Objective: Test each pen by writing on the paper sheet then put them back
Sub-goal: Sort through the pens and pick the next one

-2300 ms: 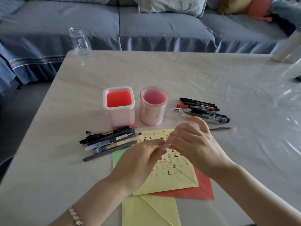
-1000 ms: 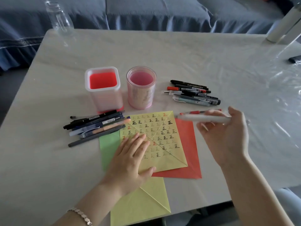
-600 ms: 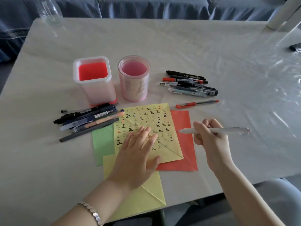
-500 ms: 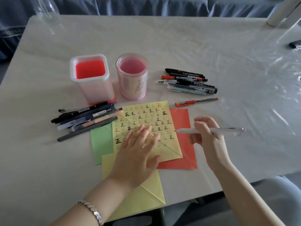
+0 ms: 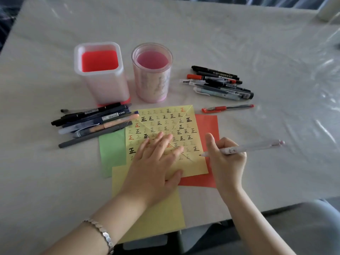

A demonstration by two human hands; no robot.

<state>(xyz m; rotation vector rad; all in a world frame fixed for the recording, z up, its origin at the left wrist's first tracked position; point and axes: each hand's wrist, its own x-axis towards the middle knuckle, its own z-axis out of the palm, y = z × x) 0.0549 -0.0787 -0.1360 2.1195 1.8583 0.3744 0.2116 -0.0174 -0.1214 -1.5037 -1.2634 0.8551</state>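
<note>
Seen from above the desk (image 5: 239, 43), draped in clear plastic. Left hand (image 5: 156, 162) spread flat, palm down, pinning the yellow paper sheet (image 5: 165, 122), grip open and holding nothing. Right hand (image 5: 226, 162) wrapped around a pale pink pen (image 5: 252, 148) in a writing grip, tip down at the sheet's right edge, touching or nearly touching an empty spot below the rows of small written characters. Under the yellow sheet, a green sheet (image 5: 112, 150) to the left and a red sheet (image 5: 207, 124) to the right.

Two empty holders behind the paper: a square holder (image 5: 101, 70) and a round pink cup (image 5: 152, 72). One bundle of pens (image 5: 93, 122) lying left of the sheet, another pile of pens (image 5: 220, 83) right of the cup, and a single red pen (image 5: 226, 108) apart between that pile and the paper.

Step in hand, by appearance: testing this pen. Next move likely calling for steady downward pressure, short strokes in the blank corner, paper kept pinned, then returning the pen to a holder or pile.
</note>
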